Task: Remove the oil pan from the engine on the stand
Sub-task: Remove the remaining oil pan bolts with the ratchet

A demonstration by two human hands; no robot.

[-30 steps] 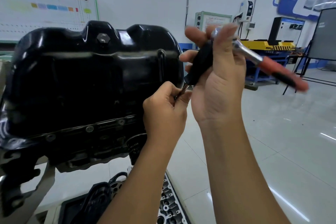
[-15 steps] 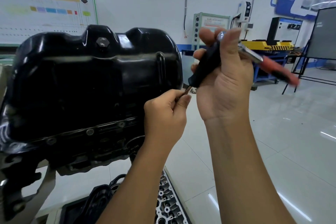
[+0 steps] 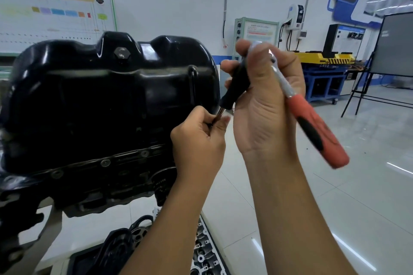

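At the right end of the black oil pan [image 3: 107, 100], which sits bolted on the engine [image 3: 116, 181], a screwdriver's metal shaft [image 3: 218, 115] is pinched by the left hand [image 3: 199, 138]. Its black handle [image 3: 235, 83] and a red-handled ratchet [image 3: 312, 125] are gripped together by the right hand [image 3: 266, 105].

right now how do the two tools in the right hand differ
The ratchet has a bare silver shank and an orange grip slanting down to the right, free at its end. The screwdriver has a black handle slanting down to the left, its thin shaft pinched by the left hand. The right hand grips both.
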